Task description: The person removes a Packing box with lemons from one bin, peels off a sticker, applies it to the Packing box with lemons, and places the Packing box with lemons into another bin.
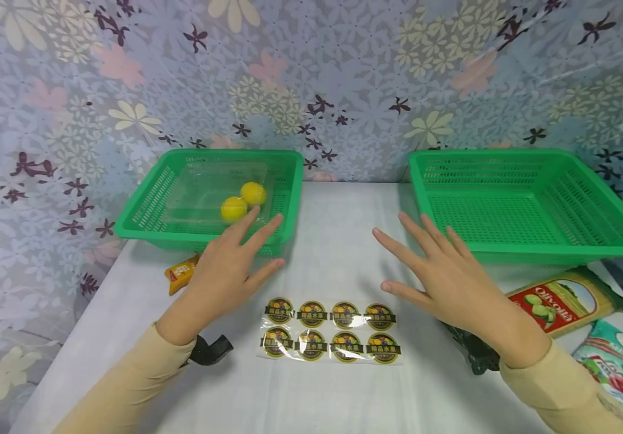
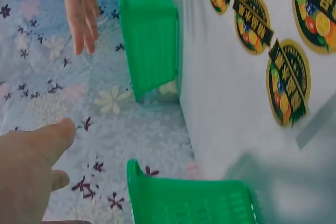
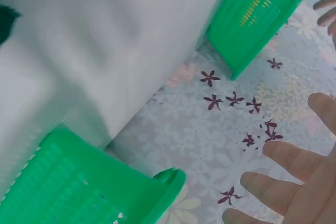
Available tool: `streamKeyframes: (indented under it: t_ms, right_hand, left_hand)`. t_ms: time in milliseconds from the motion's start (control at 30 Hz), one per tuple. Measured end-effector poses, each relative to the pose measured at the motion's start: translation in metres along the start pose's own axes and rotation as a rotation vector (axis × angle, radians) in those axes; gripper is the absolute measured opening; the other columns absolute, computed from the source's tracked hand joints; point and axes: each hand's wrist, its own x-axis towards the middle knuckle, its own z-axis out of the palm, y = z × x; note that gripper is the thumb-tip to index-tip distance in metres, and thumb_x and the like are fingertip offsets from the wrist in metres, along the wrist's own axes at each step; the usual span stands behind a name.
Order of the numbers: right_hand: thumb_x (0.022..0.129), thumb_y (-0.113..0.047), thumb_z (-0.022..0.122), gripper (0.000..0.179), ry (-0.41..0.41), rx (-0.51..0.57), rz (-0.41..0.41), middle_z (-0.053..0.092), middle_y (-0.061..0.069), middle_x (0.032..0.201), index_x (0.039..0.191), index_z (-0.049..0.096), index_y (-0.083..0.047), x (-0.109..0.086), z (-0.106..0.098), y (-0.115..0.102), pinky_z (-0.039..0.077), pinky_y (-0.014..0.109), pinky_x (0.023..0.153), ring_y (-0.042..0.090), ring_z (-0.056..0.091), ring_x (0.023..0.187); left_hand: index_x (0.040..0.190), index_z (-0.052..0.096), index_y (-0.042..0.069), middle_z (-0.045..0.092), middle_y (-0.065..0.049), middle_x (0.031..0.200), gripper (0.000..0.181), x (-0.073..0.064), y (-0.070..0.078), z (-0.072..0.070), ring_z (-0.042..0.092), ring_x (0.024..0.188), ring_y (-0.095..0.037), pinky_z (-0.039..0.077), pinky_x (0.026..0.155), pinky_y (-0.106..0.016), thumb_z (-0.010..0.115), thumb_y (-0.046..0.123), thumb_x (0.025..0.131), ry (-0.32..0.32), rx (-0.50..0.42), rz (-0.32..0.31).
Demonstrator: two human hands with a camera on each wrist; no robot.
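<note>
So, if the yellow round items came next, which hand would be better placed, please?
Probably the left hand: empty, it is nearer the yellow round items in their green basket, while the right hand is by the other basket.

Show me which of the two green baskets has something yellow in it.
The left basket, just beyond the person's left hand: two round yellow items show inside it, while the right basket shows nothing yellow.
</note>
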Motion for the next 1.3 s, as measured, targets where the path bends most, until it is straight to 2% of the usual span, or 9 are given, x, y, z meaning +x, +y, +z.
streamKeyframes:
  t_ms: [100, 167, 233, 400, 600, 833, 1033, 1167, 1300]
  right_hand:
    - [0.103, -0.055, 0.067, 0.082, 0.000, 0.016, -0.019, 0.027, 0.020, 0.177, 0.171, 0.023, -0.042, 0.008, -0.002, -0.002, 0.031, 0.081, 0.122, 0.054, 0.027, 0.160]
    - [0.104, -0.053, 0.067, 0.081, -0.004, 0.032, -0.034, 0.027, 0.021, 0.177, 0.171, 0.023, -0.040, 0.014, -0.004, -0.003, 0.033, 0.080, 0.122, 0.054, 0.028, 0.160]
    - [0.105, -0.051, 0.067, 0.081, -0.005, 0.050, -0.053, 0.027, 0.022, 0.176, 0.172, 0.023, -0.038, 0.020, -0.005, -0.003, 0.036, 0.078, 0.121, 0.054, 0.031, 0.159]
    - [0.104, -0.045, 0.071, 0.081, 0.026, 0.099, -0.107, 0.035, 0.027, 0.171, 0.171, 0.029, -0.031, 0.038, -0.010, -0.005, 0.046, 0.074, 0.114, 0.054, 0.046, 0.149]
    - [0.105, -0.044, 0.070, 0.079, -0.007, 0.155, -0.080, 0.037, 0.026, 0.170, 0.171, 0.029, -0.032, 0.063, -0.023, -0.009, 0.052, 0.071, 0.107, 0.052, 0.048, 0.148]
    - [0.107, -0.044, 0.067, 0.076, -0.077, 0.226, -0.078, 0.041, 0.022, 0.168, 0.171, 0.029, -0.030, 0.106, -0.039, -0.017, 0.047, 0.070, 0.117, 0.047, 0.045, 0.152]
    - [0.108, -0.045, 0.065, 0.078, -0.157, 0.264, -0.072, 0.040, 0.022, 0.168, 0.172, 0.025, -0.028, 0.147, -0.046, -0.020, 0.052, 0.066, 0.111, 0.043, 0.058, 0.137]
    - [0.109, -0.045, 0.063, 0.078, -0.191, 0.288, -0.076, 0.035, 0.021, 0.172, 0.173, 0.022, -0.028, 0.171, -0.048, -0.024, 0.044, 0.067, 0.121, 0.044, 0.048, 0.149]
    - [0.109, -0.046, 0.061, 0.078, -0.213, 0.297, -0.070, 0.031, 0.015, 0.176, 0.173, 0.021, -0.028, 0.190, -0.047, -0.028, 0.034, 0.066, 0.130, 0.042, 0.033, 0.161]
  left_hand:
    - [0.166, 0.042, 0.027, 0.045, -0.024, 0.165, 0.071, -0.004, -0.007, -0.004, 0.068, 0.122, -0.046, 0.061, 0.092, -0.066, 0.071, 0.045, 0.104, 0.079, -0.065, -0.027]
    - [0.165, 0.043, 0.024, 0.051, -0.024, 0.159, 0.070, -0.007, -0.013, -0.007, 0.073, 0.105, -0.042, 0.063, 0.084, -0.061, 0.073, 0.040, 0.104, 0.112, -0.120, -0.060]
    - [0.164, 0.045, 0.021, 0.054, -0.023, 0.153, 0.068, -0.010, -0.018, -0.010, 0.073, 0.098, -0.038, 0.063, 0.078, -0.058, 0.074, 0.035, 0.104, 0.141, -0.169, -0.091]
    - [0.162, 0.048, 0.016, 0.059, -0.023, 0.143, 0.063, -0.017, -0.035, -0.015, 0.070, 0.116, -0.040, 0.065, 0.085, -0.057, 0.072, 0.029, 0.105, 0.184, -0.276, -0.179]
    - [0.159, 0.050, 0.014, 0.064, -0.021, 0.130, 0.058, -0.025, -0.054, -0.017, 0.072, 0.109, -0.038, 0.068, 0.084, -0.054, 0.069, 0.029, 0.107, 0.194, -0.378, -0.295]
    - [0.158, 0.049, 0.011, 0.068, -0.021, 0.123, 0.058, -0.033, -0.066, -0.017, 0.074, 0.106, -0.038, 0.065, 0.084, -0.054, 0.068, 0.033, 0.107, 0.195, -0.397, -0.409]
    - [0.155, 0.048, 0.009, 0.068, -0.020, 0.121, 0.058, -0.039, -0.072, -0.019, 0.071, 0.110, -0.037, 0.060, 0.081, -0.041, 0.066, 0.037, 0.108, 0.168, -0.423, -0.515]
    - [0.154, 0.046, 0.009, 0.067, -0.017, 0.120, 0.058, -0.039, -0.076, -0.019, 0.073, 0.105, -0.034, 0.059, 0.072, -0.031, 0.064, 0.039, 0.108, 0.143, -0.479, -0.572]
    - [0.156, 0.040, 0.011, 0.060, -0.014, 0.121, 0.061, -0.039, -0.080, -0.020, 0.074, 0.093, -0.027, 0.066, 0.075, -0.030, 0.063, 0.040, 0.109, 0.121, -0.620, -0.651]
